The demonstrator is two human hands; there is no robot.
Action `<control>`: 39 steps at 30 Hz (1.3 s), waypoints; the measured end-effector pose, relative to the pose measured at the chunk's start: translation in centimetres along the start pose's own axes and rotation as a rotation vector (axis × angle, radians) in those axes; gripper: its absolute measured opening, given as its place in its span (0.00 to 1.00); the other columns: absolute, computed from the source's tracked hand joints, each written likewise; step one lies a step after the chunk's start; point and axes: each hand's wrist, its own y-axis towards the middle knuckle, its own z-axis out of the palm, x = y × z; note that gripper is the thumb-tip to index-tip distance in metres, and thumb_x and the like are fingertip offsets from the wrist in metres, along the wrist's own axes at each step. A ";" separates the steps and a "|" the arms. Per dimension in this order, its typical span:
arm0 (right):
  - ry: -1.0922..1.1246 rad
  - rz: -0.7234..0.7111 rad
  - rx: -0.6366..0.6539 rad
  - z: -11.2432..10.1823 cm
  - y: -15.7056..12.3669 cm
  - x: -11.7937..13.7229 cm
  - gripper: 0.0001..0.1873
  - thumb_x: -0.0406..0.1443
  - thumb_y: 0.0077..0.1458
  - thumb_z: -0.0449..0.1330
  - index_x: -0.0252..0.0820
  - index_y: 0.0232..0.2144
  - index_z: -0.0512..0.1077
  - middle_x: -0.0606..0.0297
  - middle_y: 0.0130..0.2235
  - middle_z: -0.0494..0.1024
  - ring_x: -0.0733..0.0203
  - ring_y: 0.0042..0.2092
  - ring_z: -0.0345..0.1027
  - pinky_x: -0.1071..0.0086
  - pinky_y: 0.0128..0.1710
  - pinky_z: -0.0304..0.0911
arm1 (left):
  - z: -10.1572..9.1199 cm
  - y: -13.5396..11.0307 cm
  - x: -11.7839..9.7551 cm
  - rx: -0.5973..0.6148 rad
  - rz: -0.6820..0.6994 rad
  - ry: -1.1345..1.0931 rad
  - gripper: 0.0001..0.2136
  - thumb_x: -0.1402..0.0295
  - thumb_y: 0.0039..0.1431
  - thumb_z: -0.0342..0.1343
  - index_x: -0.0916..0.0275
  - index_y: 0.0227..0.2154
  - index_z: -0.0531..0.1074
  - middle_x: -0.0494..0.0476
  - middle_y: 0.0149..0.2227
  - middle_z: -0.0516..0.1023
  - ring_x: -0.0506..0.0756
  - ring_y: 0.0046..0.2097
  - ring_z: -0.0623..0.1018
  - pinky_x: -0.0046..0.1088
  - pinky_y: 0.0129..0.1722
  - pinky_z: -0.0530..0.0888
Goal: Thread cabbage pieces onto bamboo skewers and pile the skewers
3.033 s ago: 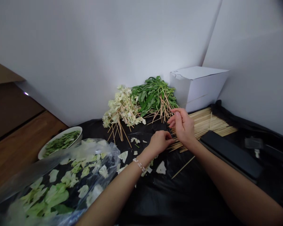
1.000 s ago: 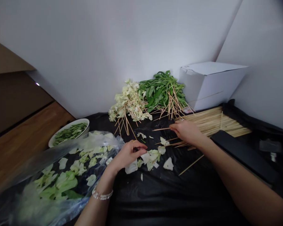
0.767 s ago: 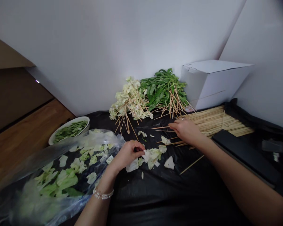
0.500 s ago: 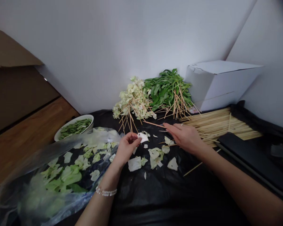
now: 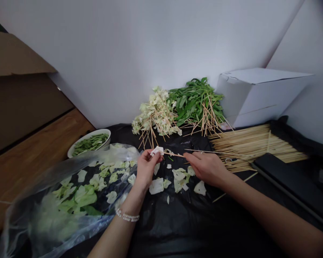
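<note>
My left hand (image 5: 147, 167) pinches a pale cabbage piece (image 5: 156, 151) above the black sheet (image 5: 188, 222). My right hand (image 5: 206, 167) grips a thin bamboo skewer (image 5: 174, 154) whose point reaches the cabbage piece. Loose cabbage pieces (image 5: 177, 177) lie on the sheet just below both hands. A pile of bare skewers (image 5: 255, 145) lies to the right of my right hand.
A clear plastic bag of cabbage pieces (image 5: 72, 193) lies at the left. A white bowl of green strips (image 5: 89, 142) stands behind it. Skewered cabbage (image 5: 154, 113) and skewered greens (image 5: 195, 104) are heaped against the wall. A white box (image 5: 258, 95) and a black flat object (image 5: 290, 182) are at the right.
My left hand picked a cabbage piece off the sheet and lifted it. My right hand drew one skewer from the pile and brought its point to the piece.
</note>
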 end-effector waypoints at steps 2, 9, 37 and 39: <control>-0.001 0.007 -0.006 0.1 -0.1 -0.1 0.15 0.32 0.61 0.51 0.39 0.47 0.72 0.64 0.32 0.77 0.64 0.30 0.68 0.70 0.28 0.52 | 0.0 0.0 -0.1 -0.010 0.005 -0.004 0.16 0.62 0.42 0.69 0.65 0.31 0.72 0.51 0.29 0.79 0.48 0.29 0.78 0.26 0.35 0.76; 0.003 0.056 0.055 -0.1 0.0 0.1 0.15 0.31 0.61 0.50 0.40 0.47 0.73 0.62 0.34 0.78 0.64 0.32 0.68 0.70 0.28 0.51 | 0.2 -0.3 -0.4 -0.008 0.026 0.057 0.15 0.62 0.44 0.68 0.64 0.31 0.72 0.51 0.29 0.80 0.50 0.30 0.79 0.29 0.37 0.77; 0.058 0.187 0.312 -0.2 0.2 1.0 0.15 0.26 0.57 0.49 0.40 0.43 0.71 0.62 0.34 0.78 0.63 0.31 0.70 0.68 0.26 0.44 | 0.5 -1.4 0.2 -0.041 0.244 0.438 0.06 0.64 0.52 0.64 0.61 0.29 0.76 0.54 0.29 0.82 0.54 0.31 0.81 0.28 0.33 0.76; 0.044 0.175 0.285 -0.2 0.1 1.1 0.16 0.26 0.57 0.49 0.40 0.43 0.72 0.62 0.34 0.78 0.63 0.31 0.69 0.68 0.26 0.45 | 0.5 -1.5 0.3 -0.037 0.242 0.440 0.07 0.63 0.52 0.64 0.61 0.29 0.75 0.54 0.28 0.82 0.54 0.31 0.81 0.28 0.33 0.76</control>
